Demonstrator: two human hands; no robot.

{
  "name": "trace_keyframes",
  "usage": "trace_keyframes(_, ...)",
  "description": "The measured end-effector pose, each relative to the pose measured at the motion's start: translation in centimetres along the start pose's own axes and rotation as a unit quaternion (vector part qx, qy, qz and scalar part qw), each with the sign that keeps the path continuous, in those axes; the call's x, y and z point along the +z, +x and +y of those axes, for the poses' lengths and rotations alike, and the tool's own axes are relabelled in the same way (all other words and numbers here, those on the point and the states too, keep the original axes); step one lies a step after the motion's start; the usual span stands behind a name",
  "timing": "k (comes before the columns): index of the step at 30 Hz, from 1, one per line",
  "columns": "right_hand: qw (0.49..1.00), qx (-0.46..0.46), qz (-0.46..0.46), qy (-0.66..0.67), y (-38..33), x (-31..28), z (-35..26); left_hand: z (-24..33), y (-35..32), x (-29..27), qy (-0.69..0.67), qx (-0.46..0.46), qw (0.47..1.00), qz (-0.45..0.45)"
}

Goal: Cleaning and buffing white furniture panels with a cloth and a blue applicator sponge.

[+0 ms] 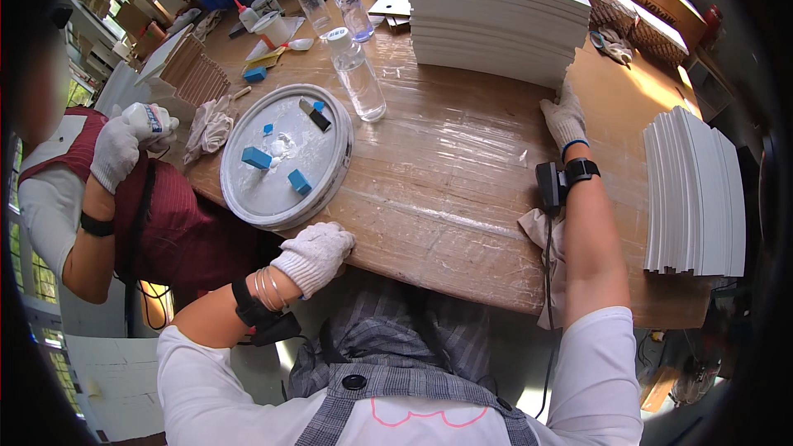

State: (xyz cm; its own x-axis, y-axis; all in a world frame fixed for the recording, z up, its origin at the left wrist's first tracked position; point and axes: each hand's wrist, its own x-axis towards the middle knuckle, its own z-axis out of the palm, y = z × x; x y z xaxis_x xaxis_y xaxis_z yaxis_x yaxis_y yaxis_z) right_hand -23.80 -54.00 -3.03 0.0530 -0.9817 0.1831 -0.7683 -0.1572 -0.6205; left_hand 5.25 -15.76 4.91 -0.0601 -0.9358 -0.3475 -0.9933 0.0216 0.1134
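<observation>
My left hand [315, 258], in a white knit glove, is curled closed at the table's front edge, just below a round grey-white lid [285, 103]. Its palm side is hidden, so anything inside it does not show. On the lid are blue blocks [256, 158], a dab of white paste [282, 145] and a small dark-handled blade [316, 116]. My right hand [567, 118], gloved the same way, reaches forward to the lower right corner of a tall stack of white panels [496, 25]. Its thumb is apart from its outstretched fingers, whose tips meet the stack's edge.
A second stack of white panels [695, 194] stands at the table's right. Clear bottles [358, 78] stand behind the lid, near a glue bottle [246, 15]. A cloth [547, 256] hangs over the front edge. At left, a co-worker's gloved hands [120, 149] hold a small white container [149, 121].
</observation>
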Motion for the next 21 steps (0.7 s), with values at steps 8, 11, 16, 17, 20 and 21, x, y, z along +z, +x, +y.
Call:
trace_keyframes(8,0.998,-0.031,-0.039,0.025,1.0,0.4,0.1,-3.3,-14.2,9.2,0.175,-0.036,0.983,0.04)
trace_keyframes(11,0.998,-0.015,-0.048,0.024,0.6,0.1,0.7,-1.1,-9.4,2.9,-0.042,-0.228,0.924,-0.304)
trace_keyframes(16,0.998,-0.042,-0.023,0.03,0.9,-0.1,1.3,0.9,-8.6,1.2,-0.151,0.022,0.988,0.011)
trace_keyframes(17,0.999,-0.039,-0.013,0.02,1.0,-0.5,0.9,1.2,-7.7,0.4,-0.197,0.048,0.978,-0.041)
trace_keyframes(20,1.0,-0.003,-0.008,-0.028,0.3,-0.2,-0.1,3.5,-1.8,-3.2,-0.306,-0.02,0.937,-0.165)
trace_keyframes(21,0.999,0.006,-0.002,-0.036,0.4,-0.2,0.0,3.9,0.1,-2.7,-0.3,0.024,0.952,-0.054)
